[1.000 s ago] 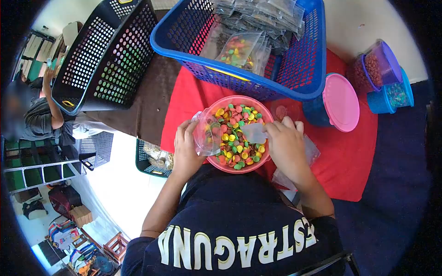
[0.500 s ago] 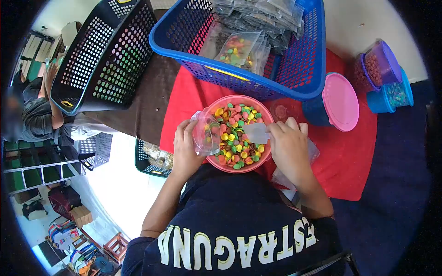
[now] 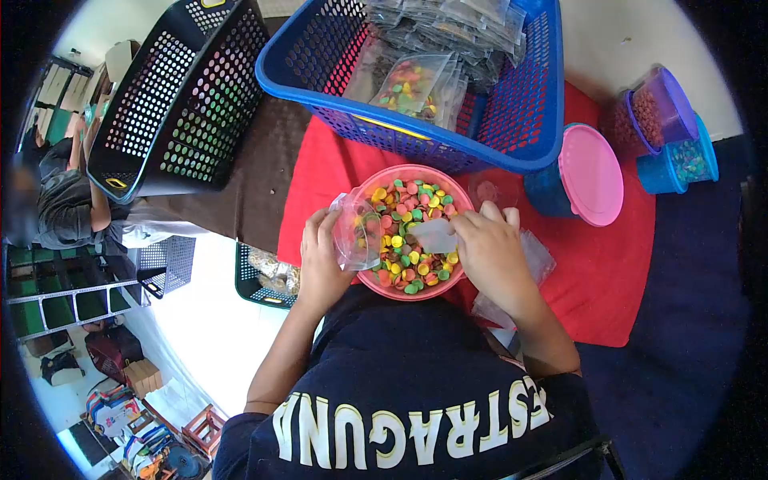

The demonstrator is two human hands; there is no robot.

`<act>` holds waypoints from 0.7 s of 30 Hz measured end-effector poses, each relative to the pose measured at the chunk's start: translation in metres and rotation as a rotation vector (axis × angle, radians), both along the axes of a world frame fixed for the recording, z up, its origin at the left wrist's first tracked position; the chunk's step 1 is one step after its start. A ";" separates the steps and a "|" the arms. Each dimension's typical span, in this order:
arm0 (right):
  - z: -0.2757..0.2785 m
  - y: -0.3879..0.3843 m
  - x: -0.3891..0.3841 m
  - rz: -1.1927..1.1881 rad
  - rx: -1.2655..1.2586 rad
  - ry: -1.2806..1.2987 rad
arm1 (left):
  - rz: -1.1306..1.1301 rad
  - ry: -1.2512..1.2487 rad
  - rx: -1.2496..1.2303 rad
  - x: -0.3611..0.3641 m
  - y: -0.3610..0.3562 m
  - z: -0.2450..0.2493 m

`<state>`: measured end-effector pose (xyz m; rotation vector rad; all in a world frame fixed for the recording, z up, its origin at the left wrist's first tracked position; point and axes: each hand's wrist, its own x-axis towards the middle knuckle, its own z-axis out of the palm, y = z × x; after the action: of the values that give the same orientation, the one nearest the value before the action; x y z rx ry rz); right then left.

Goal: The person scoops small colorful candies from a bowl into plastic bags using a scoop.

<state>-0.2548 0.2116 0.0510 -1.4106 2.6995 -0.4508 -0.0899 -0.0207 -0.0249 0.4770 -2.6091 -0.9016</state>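
Note:
A pink bowl (image 3: 459, 192) full of small red, yellow, green and brown cup-shaped pieces (image 3: 410, 254) stands on the red cloth before me. My left hand (image 3: 322, 250) grips a clear plastic pouch (image 3: 357, 240) above the bowl's left side. A rounded transparent edge shows at the pouch, and a few colored pieces are visible through it. My right hand (image 3: 492, 250) pinches a translucent whitish scoop (image 3: 434, 237), its flat end among the pieces in the bowl's right half. Its fingertips partly hide the handle.
Beyond the bowl, a blue basket (image 3: 336, 98) holds stacked filled pouches (image 3: 416, 86). A black crate (image 3: 212, 120) stands left. To the right are a pink-lidded tub (image 3: 590, 176) and smaller tubs (image 3: 652, 120). Clear bags (image 3: 534, 260) lie by my right wrist. Another person (image 3: 68, 192) is far left.
My right hand has shifted slightly left and down, bringing the scoop further toward the middle of the bowl. The left hand and pouch stay nearly in place.

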 end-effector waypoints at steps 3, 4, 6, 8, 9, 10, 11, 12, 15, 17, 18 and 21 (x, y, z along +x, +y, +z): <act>-0.004 0.000 -0.002 -0.004 0.002 -0.057 | -0.002 0.001 -0.003 0.000 0.000 0.000; -0.006 0.000 -0.002 -0.013 -0.008 -0.081 | -0.006 0.003 -0.003 0.000 0.000 0.000; -0.010 -0.003 -0.002 -0.025 -0.004 -0.091 | 0.000 0.006 -0.004 0.000 0.001 -0.001; -0.014 -0.004 -0.001 -0.032 0.000 -0.102 | 0.009 0.009 -0.006 0.001 0.001 -0.002; -0.016 -0.004 0.000 -0.030 -0.028 -0.105 | 0.006 0.007 0.001 0.000 0.001 -0.002; -0.019 -0.004 0.001 -0.029 -0.056 -0.108 | 0.002 0.006 0.009 0.000 0.001 -0.002; -0.021 -0.003 0.002 -0.029 -0.056 -0.107 | 0.003 0.007 0.009 0.001 0.001 -0.002; -0.023 -0.003 0.002 -0.048 -0.055 -0.108 | 0.006 0.006 0.003 0.001 0.001 -0.002; -0.036 -0.007 0.008 -0.101 -0.065 -0.102 | 0.004 0.009 -0.013 0.001 0.000 -0.003; -0.040 -0.007 0.013 -0.130 -0.073 -0.099 | 0.003 0.008 -0.021 0.002 0.001 -0.004; -0.041 -0.005 0.014 -0.130 -0.071 -0.132 | 0.000 0.008 -0.011 0.001 0.000 -0.005; -0.036 0.002 0.010 -0.116 -0.066 -0.217 | -0.003 0.013 -0.012 0.001 0.000 -0.002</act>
<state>-0.2444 0.2140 0.0145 -1.1475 2.6199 -0.6646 -0.0890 -0.0211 -0.0270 0.4629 -2.6024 -0.8862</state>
